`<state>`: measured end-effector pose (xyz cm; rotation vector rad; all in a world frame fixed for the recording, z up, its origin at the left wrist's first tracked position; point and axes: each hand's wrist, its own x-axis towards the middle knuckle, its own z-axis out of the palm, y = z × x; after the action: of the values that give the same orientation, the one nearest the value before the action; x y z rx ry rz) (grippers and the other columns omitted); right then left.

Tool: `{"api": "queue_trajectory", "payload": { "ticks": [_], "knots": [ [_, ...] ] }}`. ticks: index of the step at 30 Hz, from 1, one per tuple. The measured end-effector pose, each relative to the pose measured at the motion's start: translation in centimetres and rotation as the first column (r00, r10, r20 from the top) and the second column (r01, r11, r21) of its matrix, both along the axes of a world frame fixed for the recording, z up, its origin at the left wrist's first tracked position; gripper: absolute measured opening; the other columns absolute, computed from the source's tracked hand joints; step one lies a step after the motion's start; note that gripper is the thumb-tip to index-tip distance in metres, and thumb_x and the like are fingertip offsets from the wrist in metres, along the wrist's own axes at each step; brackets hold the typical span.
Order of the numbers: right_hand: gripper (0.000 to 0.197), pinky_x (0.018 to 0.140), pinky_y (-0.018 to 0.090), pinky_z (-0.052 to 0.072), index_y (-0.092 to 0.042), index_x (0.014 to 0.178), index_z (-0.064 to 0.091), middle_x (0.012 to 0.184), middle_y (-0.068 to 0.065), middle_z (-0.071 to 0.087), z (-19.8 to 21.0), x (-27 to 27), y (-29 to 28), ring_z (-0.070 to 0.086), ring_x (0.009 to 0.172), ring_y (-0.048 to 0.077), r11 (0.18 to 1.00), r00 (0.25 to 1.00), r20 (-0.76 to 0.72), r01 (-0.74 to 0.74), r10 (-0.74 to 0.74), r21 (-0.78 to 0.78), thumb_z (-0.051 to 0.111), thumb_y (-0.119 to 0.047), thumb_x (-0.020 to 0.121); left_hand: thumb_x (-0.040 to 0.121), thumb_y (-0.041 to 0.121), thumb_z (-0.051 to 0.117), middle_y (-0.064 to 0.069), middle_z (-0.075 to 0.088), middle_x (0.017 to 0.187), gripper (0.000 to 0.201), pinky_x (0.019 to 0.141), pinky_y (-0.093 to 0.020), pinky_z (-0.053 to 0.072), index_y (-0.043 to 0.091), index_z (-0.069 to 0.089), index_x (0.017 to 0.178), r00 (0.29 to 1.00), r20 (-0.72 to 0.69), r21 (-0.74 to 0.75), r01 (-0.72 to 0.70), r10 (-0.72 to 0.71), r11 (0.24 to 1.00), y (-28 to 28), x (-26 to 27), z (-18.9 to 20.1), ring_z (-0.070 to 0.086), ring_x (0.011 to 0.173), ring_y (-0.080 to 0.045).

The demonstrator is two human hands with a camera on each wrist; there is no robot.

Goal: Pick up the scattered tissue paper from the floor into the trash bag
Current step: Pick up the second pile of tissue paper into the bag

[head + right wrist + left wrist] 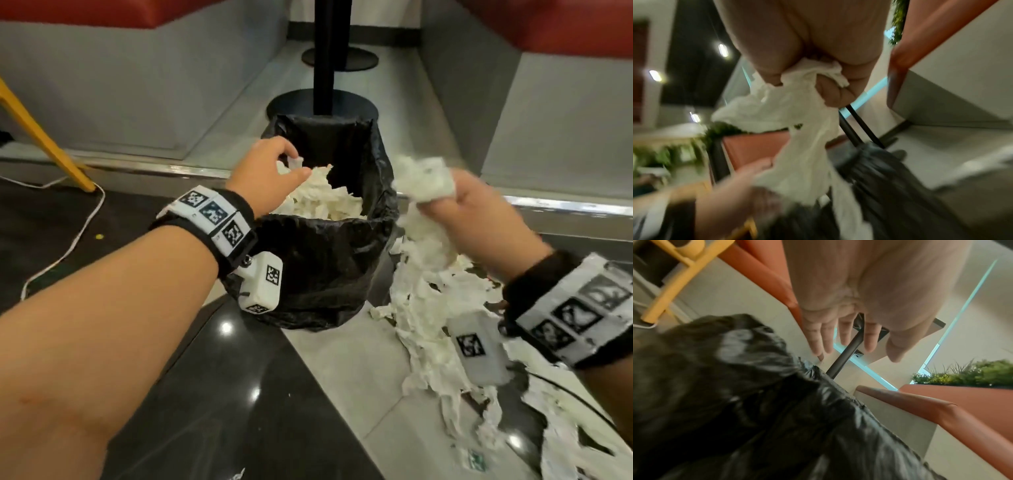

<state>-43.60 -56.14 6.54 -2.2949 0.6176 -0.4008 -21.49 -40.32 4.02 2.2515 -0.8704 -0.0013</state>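
Observation:
A black trash bag [325, 267] stands open on the floor, with crumpled white tissue [329, 202] piled inside. My left hand [270, 171] hovers over the bag's near-left rim; in the left wrist view its fingers [871, 340] are straight and spread above the bag [756, 402]. A small scrap of tissue [296, 161] shows by its fingertips. My right hand [479, 219] grips a wad of tissue [424, 181] just right of the bag, and a long torn strip [793, 129] hangs from the fist [830, 91]. More tissue [431, 325] lies scattered on the floor below.
A black table post [323, 58] with a round base stands right behind the bag. A yellow chair leg [41, 137] and a white cable [68, 246] are at the left. Grey bench bases with red seats flank the aisle, behind a metal-edged step [548, 202].

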Motion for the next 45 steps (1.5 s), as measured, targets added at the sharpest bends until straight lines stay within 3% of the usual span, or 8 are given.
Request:
{"api": "queue_trajectory", "payload": {
  "ticks": [5, 10, 17, 27, 31, 35, 39, 45],
  "knots": [
    [0.026, 0.077, 0.011, 0.043, -0.013, 0.114, 0.052, 0.097, -0.008, 0.056, 6.2, 8.6, 1.3, 0.051, 0.082, -0.001, 0.996, 0.837, 0.545, 0.08, -0.043, -0.045, 0.047, -0.023, 0.09, 0.084, 0.026, 0.062, 0.001, 0.062, 0.09, 0.005, 0.07, -0.029, 0.044, 0.024, 0.058, 0.086, 1.0, 0.013, -0.016, -0.018, 0.018, 1.0, 3.7, -0.3, -1.7, 0.055, 0.073, -0.016],
    [0.069, 0.1, 0.036, 0.045, -0.03, 0.143, 0.031, 0.146, 0.011, 0.035, 2.3, 15.1, 0.2, 0.05, 0.122, 0.028, 0.982, 0.979, -0.201, -0.078, 0.042, -0.171, 0.063, -0.019, 0.083, 0.084, 0.018, 0.056, 0.009, 0.053, 0.067, 0.003, 0.071, -0.029, 0.046, 0.02, 0.057, 0.082, 0.999, -0.024, -0.177, 0.018, -0.023, 0.984, 2.5, -1.7, -0.5, 0.048, 0.06, -0.006],
    [0.051, 0.082, 0.036, 0.058, -0.029, 0.13, 0.051, 0.125, 0.002, 0.055, 2.6, 4.7, -2.8, 0.062, 0.097, 0.018, 0.999, 0.985, -0.175, -0.016, 0.007, -0.049, 0.058, -0.004, 0.086, 0.086, 0.019, 0.055, 0.005, 0.056, 0.07, 0.007, 0.069, -0.03, 0.046, 0.017, 0.059, 0.091, 0.892, -0.032, -0.057, 0.449, -0.452, 0.892, -4.0, -9.3, -2.6, 0.054, 0.065, -0.014],
    [0.028, 0.084, 0.019, 0.042, -0.037, 0.116, 0.06, 0.123, -0.008, 0.058, -11.6, -22.7, -7.2, 0.051, 0.091, 0.005, 0.978, 0.45, -0.892, -0.203, 0.047, -0.051, 0.059, -0.03, 0.089, 0.085, 0.014, 0.048, -0.008, 0.053, 0.098, 0.007, 0.067, -0.036, 0.04, 0.015, 0.05, 0.092, 0.542, -0.116, 0.62, 0.694, -0.833, 0.365, -11.3, -21.5, -12.0, 0.055, 0.091, -0.032],
    [0.053, 0.103, 0.027, 0.04, -0.044, 0.133, 0.043, 0.15, 0.0, 0.026, -17.7, -30.5, -6.2, 0.045, 0.122, 0.014, 0.951, 0.313, -0.938, -0.306, 0.149, 0.049, 0.061, -0.046, 0.083, 0.076, 0.053, 0.065, -0.01, 0.018, 0.154, 0.074, 0.102, -0.053, 0.035, 0.032, 0.031, 0.138, 0.558, -0.242, 0.731, 0.642, -0.794, 0.229, -13.0, -26.3, -18.5, 0.025, 0.134, -0.044],
    [0.091, 0.112, 0.05, 0.028, -0.061, 0.137, 0.005, 0.156, 0.002, -0.019, -21.4, -34.2, -4.1, 0.014, 0.138, 0.036, 0.95, 0.284, -0.948, -0.308, 0.14, 0.048, 0.067, -0.059, 0.069, 0.071, 0.069, 0.059, -0.004, -0.009, 0.159, 0.085, 0.112, -0.063, 0.015, 0.052, 0.013, 0.14, 0.752, -0.472, 0.735, 0.624, -0.46, 0.266, -12.3, -29.7, -23.8, -0.006, 0.141, -0.051],
    [0.098, 0.111, 0.057, 0.027, -0.063, 0.135, -0.001, 0.151, -0.002, -0.033, -22.9, -34.9, -3.9, 0.003, 0.141, 0.042, 0.988, 0.326, -0.941, -0.148, 0.094, 0.048, 0.068, -0.061, 0.066, 0.091, 0.014, 0.046, -0.015, 0.036, 0.138, 0.039, 0.102, -0.044, 0.038, 0.014, 0.044, 0.13, 0.821, -0.344, 0.757, 0.53, -0.456, 0.382, -10.4, -30.2, -25.2, 0.034, 0.126, -0.037],
    [0.021, 0.103, 0.035, 0.039, -0.039, 0.105, 0.051, 0.131, 0.006, 0.035, -24.0, -32.2, -5.0, 0.049, 0.112, 0.028, 0.994, 0.523, -0.847, -0.001, 0.094, 0.11, 0.051, -0.039, 0.084, 0.089, 0.007, 0.044, -0.019, 0.051, 0.118, 0.03, 0.086, -0.041, 0.048, 0.007, 0.042, 0.119, 0.873, -0.369, 0.608, 0.487, -0.32, 0.627, -10.6, -28.8, -23.4, 0.056, 0.101, -0.035]
  ]
}}
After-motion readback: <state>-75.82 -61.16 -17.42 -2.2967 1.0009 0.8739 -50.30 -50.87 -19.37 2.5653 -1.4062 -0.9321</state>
